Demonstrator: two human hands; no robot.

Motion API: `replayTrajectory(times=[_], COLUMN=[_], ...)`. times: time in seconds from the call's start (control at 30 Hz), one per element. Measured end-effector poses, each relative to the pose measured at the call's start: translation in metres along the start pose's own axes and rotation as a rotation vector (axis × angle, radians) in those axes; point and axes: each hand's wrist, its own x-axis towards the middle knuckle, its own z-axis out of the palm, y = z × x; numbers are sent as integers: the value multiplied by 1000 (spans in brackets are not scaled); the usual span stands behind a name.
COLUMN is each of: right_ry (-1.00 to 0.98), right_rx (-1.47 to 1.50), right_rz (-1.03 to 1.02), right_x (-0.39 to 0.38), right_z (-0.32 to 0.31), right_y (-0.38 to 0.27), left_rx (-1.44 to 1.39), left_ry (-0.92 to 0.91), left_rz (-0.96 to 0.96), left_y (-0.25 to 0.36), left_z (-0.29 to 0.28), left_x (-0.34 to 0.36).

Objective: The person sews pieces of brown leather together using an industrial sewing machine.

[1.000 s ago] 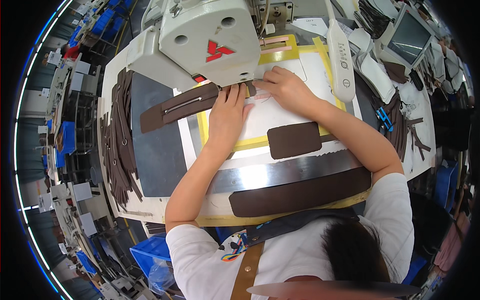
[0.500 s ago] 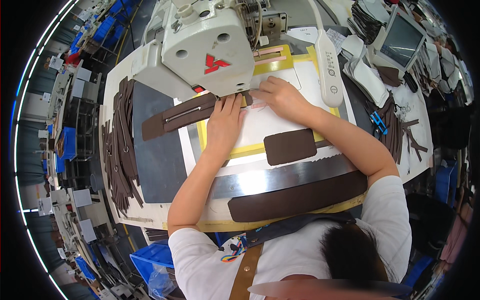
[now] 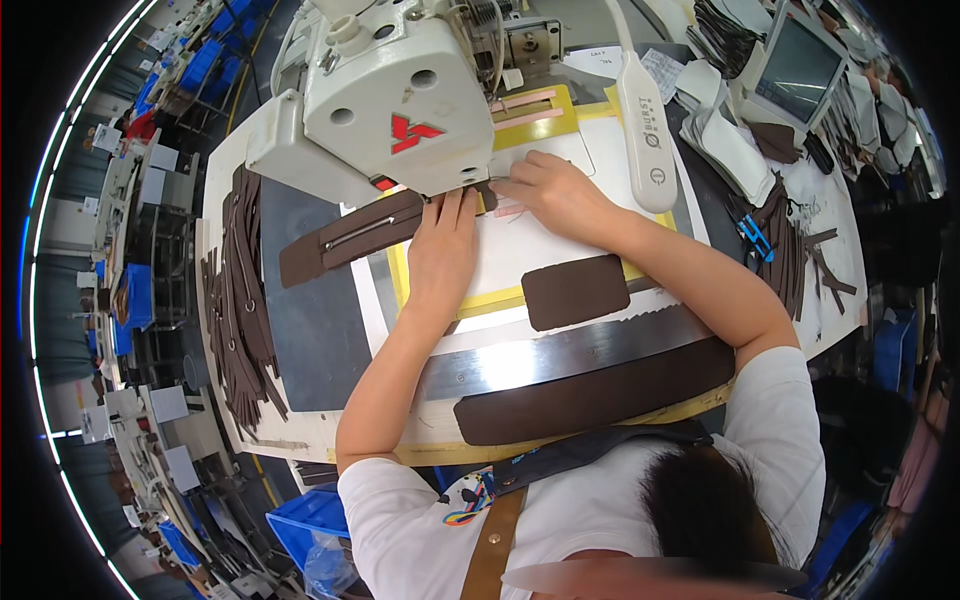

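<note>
My left hand (image 3: pixel 443 250) lies with fingers stretched over a dark brown strip (image 3: pixel 300 262) with a silver zipper, under the white sewing machine head (image 3: pixel 360 130). My right hand (image 3: pixel 550 200) has bent fingers at the strip's right end, near pink strips on a white, yellow-taped template (image 3: pixel 440 300); what its fingertips hold, if anything, is too small to tell. A brown rectangular piece (image 3: pixel 575 292) lies below my right hand. A long brown piece (image 3: pixel 590 395) lies nearer me, beyond a steel bar (image 3: pixel 530 355).
Piles of brown straps (image 3: pixel 240 290) lie left and right. A white hanging control (image 3: pixel 652 150), blue tool (image 3: pixel 757 237), monitor (image 3: pixel 785 75) and white pieces (image 3: pixel 735 160) are at the right. A blue bin (image 3: pixel 305 525) sits below the table; other workstations line the left.
The view has shifted slightly. Both hands stay at the strip by the machine with very little movement, and the brown pieces lie as before.
</note>
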Motion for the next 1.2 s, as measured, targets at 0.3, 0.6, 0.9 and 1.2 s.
replayTrajectory(times=[0.3, 0.6, 0.9, 1.2], right_ry=[-8, 12, -6, 24], right_rx=[27, 37, 71, 41], right_rz=[23, 38, 11, -24], right_x=[-2, 1, 0, -1], right_z=[0, -3, -5, -2], right_y=[-2, -4, -2, -2], left_rx=[-13, -47, -33, -30], left_ry=[16, 41, 55, 37], left_rz=[7, -2, 9, -4], left_y=[-2, -2, -1, 1], left_z=[-1, 1, 1, 3], left_x=[-3, -3, -2, -4])
